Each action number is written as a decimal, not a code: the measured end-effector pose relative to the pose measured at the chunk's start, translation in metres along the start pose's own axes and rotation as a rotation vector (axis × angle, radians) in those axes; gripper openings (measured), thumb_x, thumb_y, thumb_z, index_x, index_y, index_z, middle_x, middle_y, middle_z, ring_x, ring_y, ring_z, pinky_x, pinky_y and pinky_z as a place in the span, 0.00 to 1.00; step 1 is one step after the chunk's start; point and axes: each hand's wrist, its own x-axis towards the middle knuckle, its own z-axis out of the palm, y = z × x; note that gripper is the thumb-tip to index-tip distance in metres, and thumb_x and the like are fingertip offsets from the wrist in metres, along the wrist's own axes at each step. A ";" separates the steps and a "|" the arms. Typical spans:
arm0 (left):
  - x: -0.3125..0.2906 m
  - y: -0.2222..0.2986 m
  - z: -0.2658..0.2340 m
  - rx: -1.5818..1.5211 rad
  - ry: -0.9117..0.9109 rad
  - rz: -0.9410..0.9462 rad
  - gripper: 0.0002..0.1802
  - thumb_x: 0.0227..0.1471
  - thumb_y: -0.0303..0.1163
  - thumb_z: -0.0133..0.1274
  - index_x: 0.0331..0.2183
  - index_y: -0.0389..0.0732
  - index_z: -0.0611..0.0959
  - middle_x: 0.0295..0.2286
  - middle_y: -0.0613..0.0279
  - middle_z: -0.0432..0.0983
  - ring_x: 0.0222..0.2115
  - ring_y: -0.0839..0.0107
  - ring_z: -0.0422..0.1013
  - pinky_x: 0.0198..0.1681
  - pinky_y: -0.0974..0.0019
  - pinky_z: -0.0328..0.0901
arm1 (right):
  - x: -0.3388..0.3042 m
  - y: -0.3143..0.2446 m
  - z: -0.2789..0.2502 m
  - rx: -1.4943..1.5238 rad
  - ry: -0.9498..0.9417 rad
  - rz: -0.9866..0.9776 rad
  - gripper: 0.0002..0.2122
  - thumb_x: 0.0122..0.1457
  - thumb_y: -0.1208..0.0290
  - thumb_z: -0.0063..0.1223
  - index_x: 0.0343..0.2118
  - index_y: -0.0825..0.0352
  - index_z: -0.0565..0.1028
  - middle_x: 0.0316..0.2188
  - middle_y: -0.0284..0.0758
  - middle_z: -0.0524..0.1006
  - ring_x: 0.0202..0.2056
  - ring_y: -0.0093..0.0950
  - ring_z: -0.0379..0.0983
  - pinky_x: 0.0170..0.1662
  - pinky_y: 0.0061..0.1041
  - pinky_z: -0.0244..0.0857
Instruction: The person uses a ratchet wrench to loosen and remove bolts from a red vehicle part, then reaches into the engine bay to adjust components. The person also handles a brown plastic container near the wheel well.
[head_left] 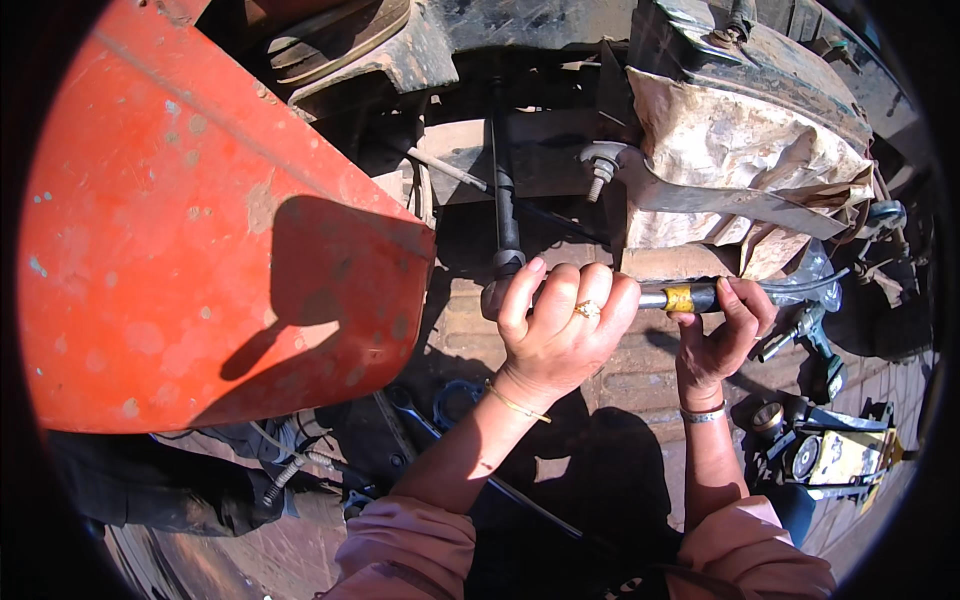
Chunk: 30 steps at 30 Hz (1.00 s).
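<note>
My left hand [565, 325] is wrapped over the head end of a long-handled socket wrench, with a ring and a bangle showing on it. Farther right, my right hand [722, 330] grips the handle of the same socket wrench [678, 298], which has a silver shaft and a yellow band. From the wrench head a long black extension bar [505, 190] runs away from me into the vehicle's frame. Its far end is lost in shadow, so what it meets cannot be seen. My left palm hides much of the wrench head.
A red body panel [200, 260] fills the left. At the upper right, a metal strap with a protruding bolt [598, 180] crosses a box in dirty white wrapping [750, 140]. A cordless power tool [822, 350], a black-and-yellow device [845, 458] and cables [290, 465] lie lower down.
</note>
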 end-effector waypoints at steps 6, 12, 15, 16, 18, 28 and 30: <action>-0.001 -0.005 0.000 -0.015 -0.006 0.082 0.05 0.43 0.35 0.56 0.22 0.59 0.75 0.23 0.78 0.65 0.30 0.78 0.66 0.52 0.61 0.55 | -0.022 -0.003 0.009 0.006 0.017 0.065 0.27 0.44 0.53 0.71 0.43 0.63 0.74 0.39 0.35 0.69 0.41 0.32 0.66 0.45 0.32 0.64; -0.006 -0.005 0.001 0.028 -0.044 0.144 0.04 0.44 0.35 0.54 0.23 0.57 0.75 0.23 0.78 0.65 0.29 0.79 0.66 0.52 0.62 0.56 | -0.043 0.001 0.020 0.093 0.031 0.185 0.28 0.44 0.55 0.72 0.44 0.66 0.72 0.38 0.35 0.66 0.42 0.32 0.64 0.47 0.32 0.62; -0.006 -0.005 0.003 0.028 -0.035 0.144 0.04 0.44 0.35 0.54 0.23 0.57 0.75 0.23 0.78 0.65 0.29 0.79 0.66 0.52 0.62 0.56 | -0.045 0.003 0.020 0.138 0.024 0.195 0.28 0.45 0.53 0.71 0.43 0.65 0.71 0.39 0.35 0.66 0.42 0.33 0.64 0.48 0.34 0.61; -0.005 -0.005 0.003 0.027 -0.036 0.142 0.04 0.44 0.35 0.54 0.23 0.57 0.75 0.23 0.77 0.65 0.29 0.79 0.66 0.52 0.62 0.56 | -0.045 0.004 0.020 0.136 0.015 0.196 0.28 0.46 0.53 0.71 0.43 0.65 0.71 0.39 0.35 0.66 0.42 0.33 0.63 0.49 0.34 0.60; -0.005 -0.005 0.002 0.031 -0.041 0.147 0.04 0.44 0.35 0.54 0.23 0.57 0.76 0.24 0.77 0.65 0.29 0.79 0.66 0.52 0.62 0.56 | -0.046 0.006 0.021 0.109 -0.003 0.189 0.29 0.47 0.51 0.70 0.44 0.64 0.70 0.39 0.35 0.65 0.43 0.33 0.63 0.50 0.34 0.59; -0.009 -0.016 0.003 0.021 -0.039 0.317 0.03 0.46 0.35 0.52 0.24 0.54 0.74 0.23 0.75 0.64 0.30 0.80 0.67 0.54 0.64 0.56 | -0.072 -0.009 0.044 0.214 -0.010 0.306 0.29 0.48 0.50 0.68 0.41 0.65 0.63 0.37 0.38 0.63 0.40 0.34 0.61 0.49 0.35 0.58; -0.008 -0.015 0.004 0.018 -0.036 0.317 0.04 0.46 0.35 0.52 0.23 0.54 0.74 0.23 0.74 0.64 0.30 0.80 0.67 0.54 0.64 0.56 | -0.057 -0.011 0.035 0.153 -0.129 0.272 0.29 0.48 0.51 0.69 0.41 0.66 0.64 0.37 0.39 0.64 0.39 0.37 0.62 0.48 0.36 0.59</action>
